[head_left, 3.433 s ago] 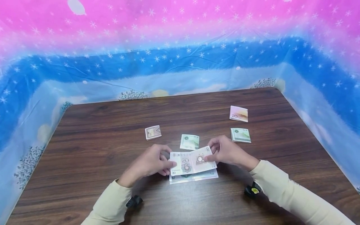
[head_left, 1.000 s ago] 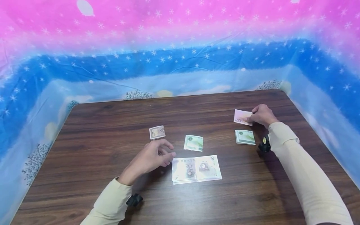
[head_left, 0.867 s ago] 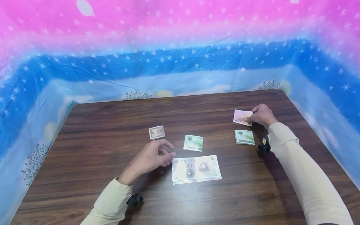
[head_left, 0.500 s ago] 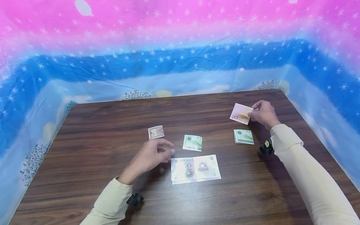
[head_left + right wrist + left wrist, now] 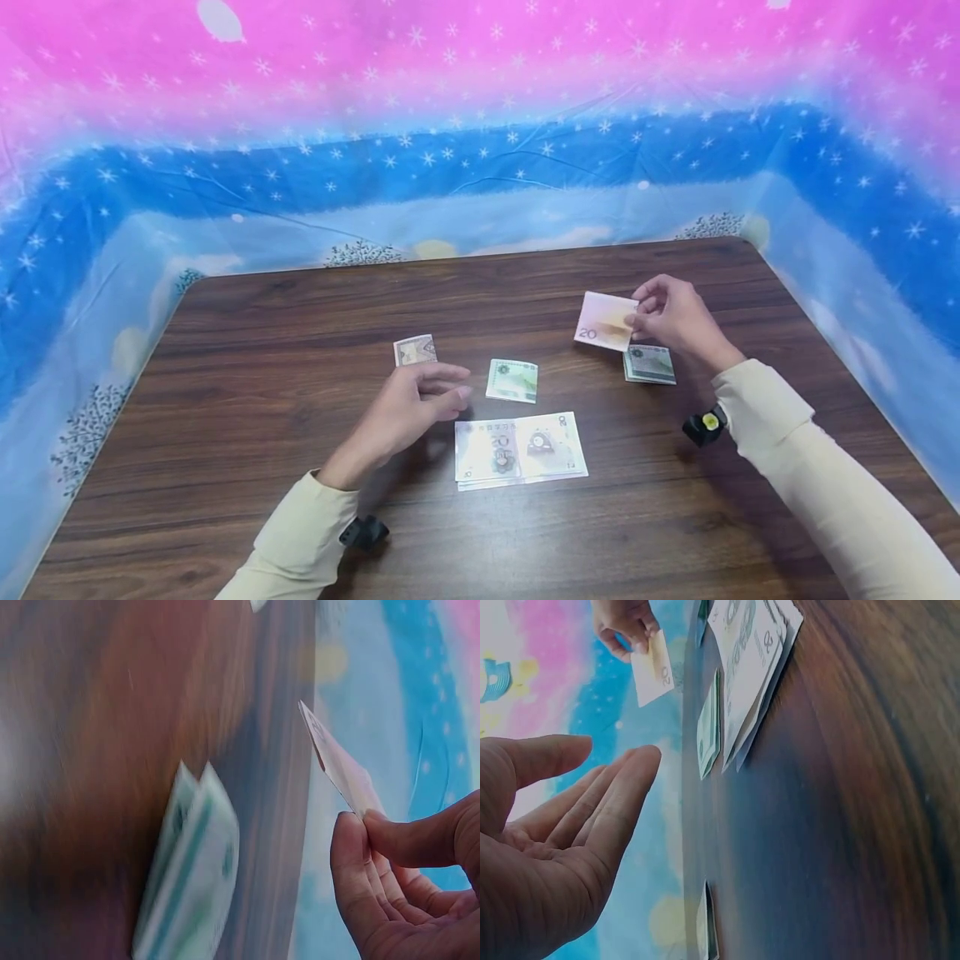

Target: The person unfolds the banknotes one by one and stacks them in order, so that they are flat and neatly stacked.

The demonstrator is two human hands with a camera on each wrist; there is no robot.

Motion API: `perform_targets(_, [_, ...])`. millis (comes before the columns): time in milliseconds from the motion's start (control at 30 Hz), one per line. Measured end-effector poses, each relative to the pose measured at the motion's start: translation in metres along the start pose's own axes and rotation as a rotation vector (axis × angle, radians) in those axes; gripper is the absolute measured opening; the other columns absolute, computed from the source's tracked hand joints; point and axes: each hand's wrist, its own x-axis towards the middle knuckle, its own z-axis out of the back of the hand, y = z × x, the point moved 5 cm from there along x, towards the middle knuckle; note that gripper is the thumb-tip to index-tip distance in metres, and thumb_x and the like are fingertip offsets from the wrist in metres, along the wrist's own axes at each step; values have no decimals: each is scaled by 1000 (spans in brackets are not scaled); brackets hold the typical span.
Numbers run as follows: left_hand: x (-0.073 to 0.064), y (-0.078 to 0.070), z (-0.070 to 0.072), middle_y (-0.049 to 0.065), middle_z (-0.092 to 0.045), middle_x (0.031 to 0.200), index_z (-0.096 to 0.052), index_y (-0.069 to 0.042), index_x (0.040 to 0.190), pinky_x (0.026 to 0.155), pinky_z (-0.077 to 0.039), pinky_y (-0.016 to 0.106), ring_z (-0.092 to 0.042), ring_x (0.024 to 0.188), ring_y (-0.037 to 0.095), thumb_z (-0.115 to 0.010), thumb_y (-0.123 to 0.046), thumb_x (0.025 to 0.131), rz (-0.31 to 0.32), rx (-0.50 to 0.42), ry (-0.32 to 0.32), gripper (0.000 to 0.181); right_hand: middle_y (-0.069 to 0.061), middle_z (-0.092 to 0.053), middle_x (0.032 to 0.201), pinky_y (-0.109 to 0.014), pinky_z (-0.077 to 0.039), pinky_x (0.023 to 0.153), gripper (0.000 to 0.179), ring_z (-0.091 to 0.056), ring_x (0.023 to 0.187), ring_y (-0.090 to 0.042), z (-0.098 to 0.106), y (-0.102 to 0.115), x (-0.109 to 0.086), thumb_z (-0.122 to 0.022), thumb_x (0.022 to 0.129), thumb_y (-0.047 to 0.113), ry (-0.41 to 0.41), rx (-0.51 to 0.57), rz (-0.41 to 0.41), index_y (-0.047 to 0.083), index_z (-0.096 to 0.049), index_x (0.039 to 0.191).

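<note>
Here the right hand [image 5: 672,318] narrowly pinches a folded pink note [image 5: 602,319].

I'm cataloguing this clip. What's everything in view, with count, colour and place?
Wood-grain table: 1, dark brown, foreground
Snowflake-patterned backdrop: 1, pink, blue and white, behind the table
Folded 20 banknote: 1, pink and yellow, held up at right
Middle folded banknote: 1, green, mid-table
Right folded banknote: 1, green, table's right
Left folded banknote: 1, brown, left of middle, partly hidden
Banknote pile: 1, whitish under glare, front centre; note count unclear
Wrist cameras: 2, black, one per wrist
Sleeves: 2, cream, one per arm
Left hand: 1, bare, beside the pile
Right hand: 1, bare, pinching the 20
</note>
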Motion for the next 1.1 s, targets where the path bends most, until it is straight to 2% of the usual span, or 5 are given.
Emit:
perform_targets(400, [2, 5, -15, 26, -62, 132, -55, 6, 139, 97, -56, 38, -66, 114, 37, -64, -3, 97, 29, -69, 19, 43, -18, -61, 90, -38, -64, 70, 31, -67, 70, -20, -61, 24, -32, -70, 87, -12, 150, 185, 16, -12, -53, 113])
perform_targets(567, [5, 8, -27, 29, -59, 135, -45, 8, 145, 98, -56, 40, -65, 115, 38, -64, -5, 98, 76, -198, 78, 53, -16, -62, 90, -41, -64, 72, 33, -68, 72, -23, -83, 29, -43, -72, 87, -10, 229, 289, -12, -11, -53, 113])
perform_targets(700, [7, 9, -34, 30, -63, 127, -44, 12, 144, 92, -59, 39, -69, 107, 33, -62, -4, 99, 114, -279, 95, 51, -14, -63, 88, -41, -64, 72, 36, -68, 72, -23, -96, 34, -49, -72, 86, -11, 279, 388, -31, -11, -50, 114])
perform_targets(867, [8, 6, -34, 29, -69, 116, -55, 14, 133, 83, -62, 34, -73, 93, 25, -61, -1, 99, 132, -299, 25, 38, -13, -64, 85, -42, -64, 72, 32, -69, 71, -23, -106, 35, -53, -74, 84, -12, 269, 480, -53, -8, -49, 104])
perform_targets(1100, [7, 0, -32, 27, -71, 110, -61, 12, 127, 82, -62, 35, -74, 91, 24, -63, -2, 98, 122, -327, -19, 32, -15, -68, 88, -36, -64, 76, 18, -71, 77, -21, -115, 34, -56, -77, 85, -6, 207, 414, -67, -9, -64, 98])
